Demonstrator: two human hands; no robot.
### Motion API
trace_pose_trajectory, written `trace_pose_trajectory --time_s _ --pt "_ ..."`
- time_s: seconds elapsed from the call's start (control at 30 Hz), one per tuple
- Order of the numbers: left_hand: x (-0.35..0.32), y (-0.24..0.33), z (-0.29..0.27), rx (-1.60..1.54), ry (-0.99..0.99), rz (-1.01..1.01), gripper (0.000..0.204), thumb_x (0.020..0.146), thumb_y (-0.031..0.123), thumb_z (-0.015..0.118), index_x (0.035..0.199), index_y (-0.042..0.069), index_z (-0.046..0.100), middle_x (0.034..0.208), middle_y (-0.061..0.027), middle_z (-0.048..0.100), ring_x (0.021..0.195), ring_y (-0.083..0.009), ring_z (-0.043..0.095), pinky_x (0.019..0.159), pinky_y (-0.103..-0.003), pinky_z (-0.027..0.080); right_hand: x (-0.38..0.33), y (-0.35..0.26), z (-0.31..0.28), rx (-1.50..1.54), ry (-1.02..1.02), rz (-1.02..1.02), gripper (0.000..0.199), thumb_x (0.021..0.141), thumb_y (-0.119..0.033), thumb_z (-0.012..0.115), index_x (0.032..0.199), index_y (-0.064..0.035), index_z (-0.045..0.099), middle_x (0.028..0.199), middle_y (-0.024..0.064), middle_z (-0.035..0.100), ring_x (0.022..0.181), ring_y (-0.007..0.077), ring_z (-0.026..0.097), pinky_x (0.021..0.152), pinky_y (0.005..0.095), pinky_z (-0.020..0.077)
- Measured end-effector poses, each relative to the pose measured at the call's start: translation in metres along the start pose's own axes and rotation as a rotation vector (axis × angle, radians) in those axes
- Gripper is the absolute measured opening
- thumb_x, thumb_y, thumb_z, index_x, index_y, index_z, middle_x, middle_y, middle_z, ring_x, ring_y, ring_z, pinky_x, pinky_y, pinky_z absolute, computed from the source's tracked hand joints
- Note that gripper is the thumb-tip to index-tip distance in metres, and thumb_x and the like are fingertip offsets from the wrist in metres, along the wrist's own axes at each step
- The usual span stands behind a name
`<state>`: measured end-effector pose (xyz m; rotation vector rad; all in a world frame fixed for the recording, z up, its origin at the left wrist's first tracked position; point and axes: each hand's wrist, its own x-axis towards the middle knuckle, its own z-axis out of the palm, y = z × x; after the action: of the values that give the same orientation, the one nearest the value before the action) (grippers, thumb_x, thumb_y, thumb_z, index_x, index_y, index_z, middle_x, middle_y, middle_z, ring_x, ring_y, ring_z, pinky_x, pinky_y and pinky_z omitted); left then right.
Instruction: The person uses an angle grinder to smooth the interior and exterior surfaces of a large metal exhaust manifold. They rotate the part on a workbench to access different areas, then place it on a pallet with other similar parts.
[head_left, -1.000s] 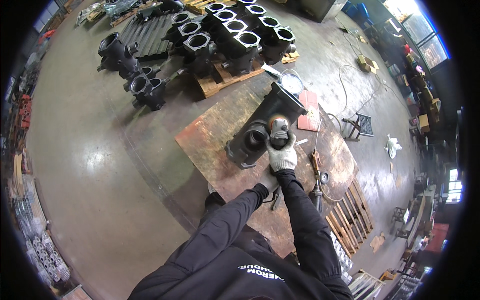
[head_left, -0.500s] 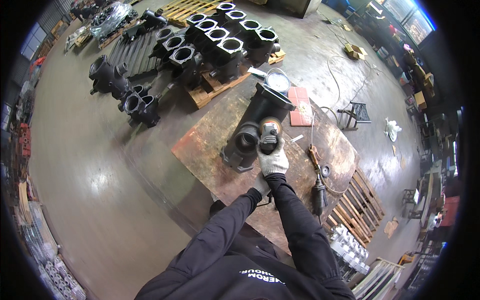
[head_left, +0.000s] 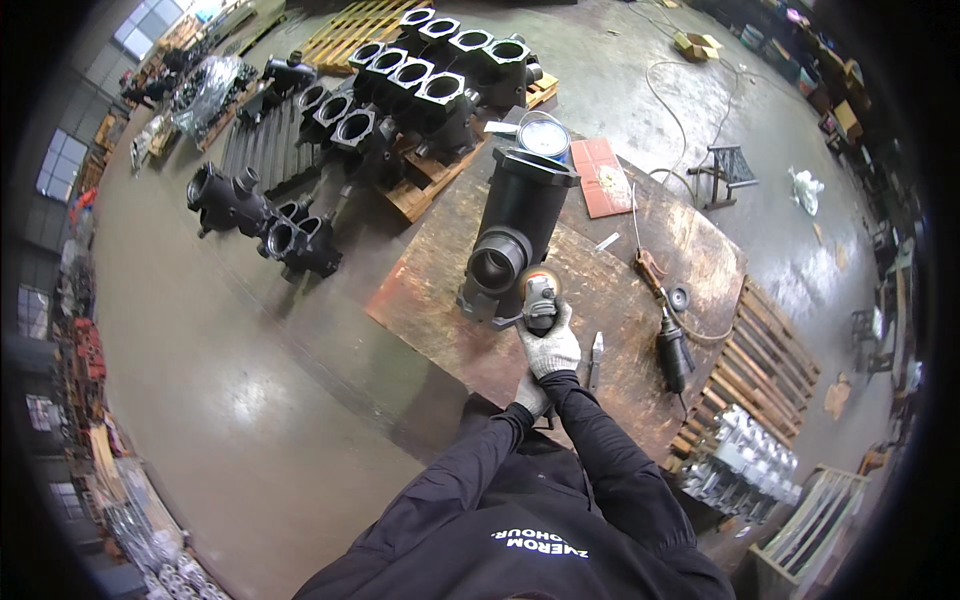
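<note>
A black cast pipe body point(head_left: 517, 210) with a flange at its far end and a round side port lies on the worn steel-topped table point(head_left: 440, 270). Close by the port, at the casting's near right side, is an angle grinder point(head_left: 541, 306) with an orange-rimmed disc. My right hand point(head_left: 553, 347), in a pale knitted glove, is wrapped round the grinder's head. Behind it my left hand point(head_left: 532, 393), also gloved, closes on the grinder's rear body and is partly covered by my right wrist. Whether the disc touches the casting I cannot tell.
Right of my hands lie a flat metal bar-like tool point(head_left: 596, 362) and a second power tool point(head_left: 673, 355) with a hose. A red board point(head_left: 604, 178) and a round tin point(head_left: 543, 138) are at the far edge. Black castings point(head_left: 410, 80) stand on a pallet beyond; more castings point(head_left: 265, 220) sit on the floor.
The grinder has come nearer to me along the casting, from beside the port toward its near end. Both hands keep hold of it. The flat tool has come into sight beside my right arm.
</note>
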<state>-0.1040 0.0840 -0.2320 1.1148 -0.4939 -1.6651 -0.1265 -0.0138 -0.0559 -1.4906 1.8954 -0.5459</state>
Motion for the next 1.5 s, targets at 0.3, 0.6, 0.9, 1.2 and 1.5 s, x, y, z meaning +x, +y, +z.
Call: trace_pose_trajectory --time_s 0.3,0.6,0.9,1.2,1.5 --pt "-0.011 0.069 -0.030 -0.061 0.002 -0.164 0.042 0.103 0.024 0.048 0.139 0.004 0.048 0.141 -0.0141 0.056 0.130 -0.0273 0.053 0.108 -0.039 0.043 0.004 -0.015 0.008 0.182 0.107 0.124 0.083 0.078 -0.051 0.078 0.138 -0.0113 0.039 0.096 0.0232 0.072 0.089 0.0430 0.070 0.078 0.0482 0.0554" --pt "-0.001 0.112 -0.060 0.279 -0.179 -0.205 0.042 0.106 0.013 0.030 0.142 0.003 0.047 0.142 -0.0135 0.055 0.129 -0.0278 0.053 0.111 -0.042 0.041 -0.004 -0.038 0.034 0.228 0.222 0.260 0.081 0.078 -0.049 0.078 0.137 -0.0129 0.037 0.101 0.0242 0.071 0.093 0.0431 0.070 0.083 0.0481 0.0547" --pt "0.043 0.124 -0.094 0.212 -0.531 -0.215 0.040 0.105 0.014 0.036 0.143 0.006 0.047 0.140 -0.0109 0.057 0.130 -0.0231 0.053 0.112 -0.037 0.039 0.006 -0.054 0.072 0.178 0.479 0.255 0.089 0.079 -0.047 0.079 0.146 -0.0133 0.032 0.110 0.0249 0.069 0.097 0.0434 0.069 0.085 0.0478 0.0542" --pt "0.058 0.116 -0.133 0.433 -0.696 -0.054 0.039 0.102 0.021 0.047 0.136 0.004 0.053 0.132 -0.0106 0.063 0.123 -0.0221 0.058 0.107 -0.035 0.043 -0.003 -0.049 0.100 0.241 0.611 0.283 0.088 0.076 -0.045 0.083 0.144 -0.0173 0.035 0.111 0.0239 0.068 0.095 0.0429 0.070 0.082 0.0498 0.0552" --pt "0.068 0.132 -0.176 -0.043 -0.530 -0.658 0.040 0.107 0.019 0.033 0.142 0.005 0.046 0.140 -0.0128 0.056 0.128 -0.0247 0.052 0.113 -0.040 0.039 -0.018 -0.068 0.148 0.180 0.758 0.466 0.089 0.077 -0.053 0.079 0.145 -0.0175 0.033 0.101 0.0239 0.070 0.086 0.0446 0.070 0.075 0.0524 0.0551"
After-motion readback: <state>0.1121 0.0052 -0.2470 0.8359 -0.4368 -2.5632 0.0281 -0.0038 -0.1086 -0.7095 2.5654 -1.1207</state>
